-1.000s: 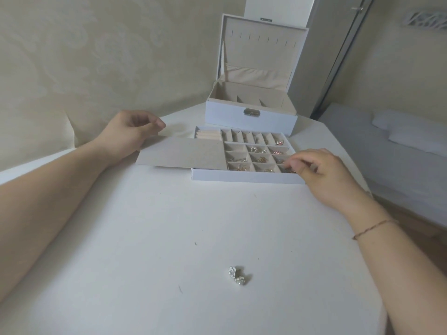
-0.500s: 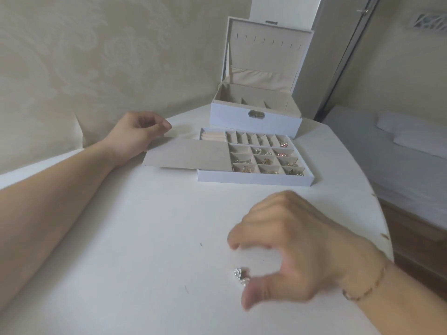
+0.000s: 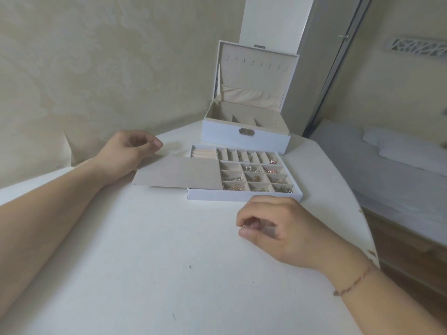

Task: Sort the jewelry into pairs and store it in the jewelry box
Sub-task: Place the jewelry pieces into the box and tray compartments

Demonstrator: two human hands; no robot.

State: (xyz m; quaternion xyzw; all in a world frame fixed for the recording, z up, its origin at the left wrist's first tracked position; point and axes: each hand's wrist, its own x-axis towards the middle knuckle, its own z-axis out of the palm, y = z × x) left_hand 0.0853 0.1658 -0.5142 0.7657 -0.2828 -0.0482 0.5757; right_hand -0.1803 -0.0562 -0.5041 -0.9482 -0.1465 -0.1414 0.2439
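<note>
Right hand [image 3: 278, 226] has lifted off the white table [image 3: 121, 274] since half a second ago, when it hovered spread above the two small silver pieces; those pieces are gone from the bare tabletop. Fingers now curled, thumb and forefinger pinching a small jewelry piece [image 3: 247, 224] — only a glint shows between the fingertips, too small to tell whether one or both are held. Hand sits just in front of the near wall of the divided tray [image 3: 242, 196], not touching it. Thin cord bracelet [image 3: 353, 281] on that wrist.

Left hand [image 3: 125, 151] in the same spot as before: resting on the table at the far left corner of the beige flap [image 3: 179, 174], fingers loosely curled, holding nothing; whether it touches the flap, cannot tell.

Flap lies flat, covering the tray's left part and overhanging its left edge. Tray's right part open: a grid of small compartments, most holding gold and silver earrings [image 3: 254, 169]; a row of narrow slots behind them; ring rolls at the back left.

Jewelry box [image 3: 245, 139] stands behind the tray, touching or just beside it, lid upright, latch facing the camera, inner compartments showing nothing. Bed [image 3: 387, 177] to the right of the table.
</note>
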